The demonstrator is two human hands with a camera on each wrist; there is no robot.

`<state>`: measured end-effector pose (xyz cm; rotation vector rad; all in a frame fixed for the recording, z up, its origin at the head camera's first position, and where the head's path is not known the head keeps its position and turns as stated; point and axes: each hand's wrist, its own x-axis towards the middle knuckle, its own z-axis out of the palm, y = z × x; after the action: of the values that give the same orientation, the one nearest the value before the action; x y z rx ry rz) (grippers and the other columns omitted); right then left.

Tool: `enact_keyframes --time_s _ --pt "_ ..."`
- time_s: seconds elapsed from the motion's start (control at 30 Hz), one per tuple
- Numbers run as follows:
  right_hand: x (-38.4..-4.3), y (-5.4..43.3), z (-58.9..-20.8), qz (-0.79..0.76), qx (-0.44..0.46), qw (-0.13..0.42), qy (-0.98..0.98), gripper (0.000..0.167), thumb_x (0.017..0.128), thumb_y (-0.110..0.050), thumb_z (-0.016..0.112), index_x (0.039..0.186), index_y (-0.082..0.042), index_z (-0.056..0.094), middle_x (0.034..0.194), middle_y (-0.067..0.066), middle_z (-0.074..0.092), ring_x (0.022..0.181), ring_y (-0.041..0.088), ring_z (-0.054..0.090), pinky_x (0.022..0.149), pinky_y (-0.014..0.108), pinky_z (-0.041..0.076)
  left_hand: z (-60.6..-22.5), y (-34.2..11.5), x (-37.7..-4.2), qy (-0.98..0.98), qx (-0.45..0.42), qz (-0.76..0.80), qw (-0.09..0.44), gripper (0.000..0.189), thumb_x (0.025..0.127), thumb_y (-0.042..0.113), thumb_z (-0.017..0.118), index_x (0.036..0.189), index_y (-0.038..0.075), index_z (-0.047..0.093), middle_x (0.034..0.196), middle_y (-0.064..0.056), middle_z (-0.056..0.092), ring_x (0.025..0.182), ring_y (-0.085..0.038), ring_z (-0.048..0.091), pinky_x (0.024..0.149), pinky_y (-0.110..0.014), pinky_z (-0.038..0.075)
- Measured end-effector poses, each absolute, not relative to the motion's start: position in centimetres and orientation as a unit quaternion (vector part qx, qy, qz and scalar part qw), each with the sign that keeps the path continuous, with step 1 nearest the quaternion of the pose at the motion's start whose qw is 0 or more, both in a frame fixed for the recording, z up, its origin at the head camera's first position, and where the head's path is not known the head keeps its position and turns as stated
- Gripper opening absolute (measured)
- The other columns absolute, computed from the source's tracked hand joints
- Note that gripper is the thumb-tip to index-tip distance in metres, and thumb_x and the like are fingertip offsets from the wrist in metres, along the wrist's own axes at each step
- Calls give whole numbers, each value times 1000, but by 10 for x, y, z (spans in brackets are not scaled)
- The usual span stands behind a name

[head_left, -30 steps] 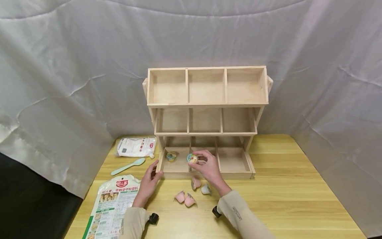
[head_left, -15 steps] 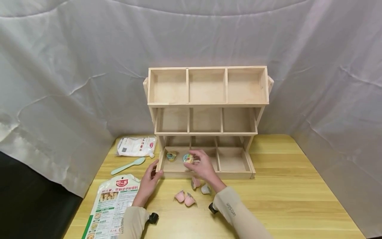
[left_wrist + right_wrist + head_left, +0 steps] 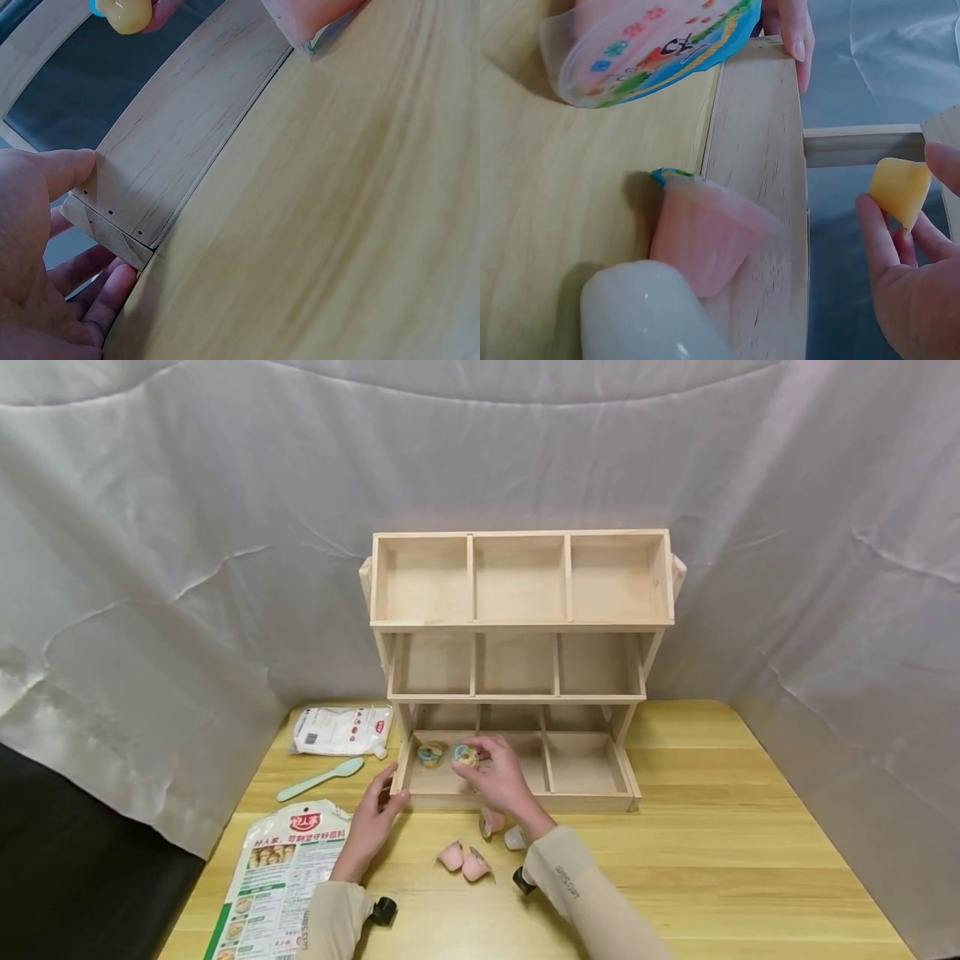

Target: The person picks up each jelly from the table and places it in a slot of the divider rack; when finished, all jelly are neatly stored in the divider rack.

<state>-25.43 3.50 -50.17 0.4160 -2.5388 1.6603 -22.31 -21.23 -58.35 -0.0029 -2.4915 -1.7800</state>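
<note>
My right hand (image 3: 501, 779) pinches a yellow jelly cup (image 3: 901, 189) between thumb and fingers, above the left compartment of the bottom tray (image 3: 525, 802). That tray belongs to a three-tier wooden organizer (image 3: 521, 625). A second yellow jelly cup (image 3: 430, 754) lies in the same compartment, left of the held one. My left hand (image 3: 371, 822) grips the tray's front left corner, the thumb on the front board and the fingers around the side. Pink jelly cups (image 3: 476, 865) and a whitish jelly cup (image 3: 514, 837) lie on the table before the tray, the whitish one partly behind my right wrist.
A large printed food pouch (image 3: 281, 881) lies at the left, partly under my left sleeve. Behind it are a pale green spoon (image 3: 320, 779) and a white spouted pouch (image 3: 342, 731). Grey cloth (image 3: 517, 452) hangs around the wooden table (image 3: 720, 852).
My right hand has moved left with the yellow jelly cup, from the divider to over the left compartment, closer to the other yellow cup. My left hand has stayed at the tray corner.
</note>
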Motion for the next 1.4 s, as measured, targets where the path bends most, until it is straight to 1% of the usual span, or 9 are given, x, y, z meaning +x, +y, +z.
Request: enact_keyframes --time_s 0.17,0.23,0.3,0.57,0.67,0.83,1.07,1.27,1.4 --pt "-256 32 -503 530 136 45 -836 41 91 -25 82 125 -6 70 114 12 58 95 18 59 81 26 56 -583 -212 -222 -814 -5 -579 44 62 104 28 65 160 17 40 145 -24 57 123 -35 61 98 -35 50" --pt "-257 31 -504 521 135 47 -841 40 91 -26 82 125 -7 70 112 10 58 93 17 59 81 25 54 -583 -212 -222 -814 -6 -579 44 62 104 28 65 160 18 40 145 -24 57 122 -34 62 98 -34 50" --pt "-258 31 -505 514 134 48 -846 39 91 -27 82 124 -8 71 109 8 58 91 16 58 80 26 52 -582 -213 -222 -814 -2 -580 43 62 104 29 65 160 20 40 145 -22 58 122 -33 62 98 -34 49" --pt "-262 32 -509 494 133 59 -857 36 90 -26 82 122 -10 73 90 3 49 81 16 45 72 27 37 -582 -214 -223 -810 -5 -586 40 61 104 29 65 160 21 40 146 -22 57 123 -33 61 97 -32 49" --pt "-263 31 -510 488 129 54 -862 38 89 -27 83 122 -11 73 90 1 49 79 14 44 70 25 37 -582 -214 -222 -810 -10 -584 45 62 104 28 64 160 18 39 145 -24 57 122 -34 61 96 -32 50" --pt "-264 29 -510 489 131 41 -862 41 88 -28 83 123 -10 72 93 4 53 79 13 46 68 23 38 -581 -213 -221 -811 -17 -582 56 62 105 26 64 160 13 40 144 -26 58 120 -35 62 95 -32 51" --pt "-266 26 -511 485 140 37 -862 40 87 -26 84 122 -9 72 99 8 59 82 17 54 69 22 42 -580 -212 -221 -812 -14 -581 50 63 105 28 64 160 15 38 145 -24 57 123 -35 61 97 -34 50" --pt "-268 24 -516 476 134 28 -869 42 86 -27 85 123 -11 72 97 4 58 83 14 52 68 23 43 -583 -212 -223 -812 -4 -583 44 63 104 30 65 160 18 40 145 -24 58 122 -34 62 99 -39 49" --pt "-270 24 -520 470 137 23 -872 42 86 -27 85 124 -11 72 97 6 57 85 18 54 68 24 43 -582 -212 -222 -810 -2 -585 42 62 104 29 65 159 20 40 145 -23 57 123 -34 61 100 -40 49"
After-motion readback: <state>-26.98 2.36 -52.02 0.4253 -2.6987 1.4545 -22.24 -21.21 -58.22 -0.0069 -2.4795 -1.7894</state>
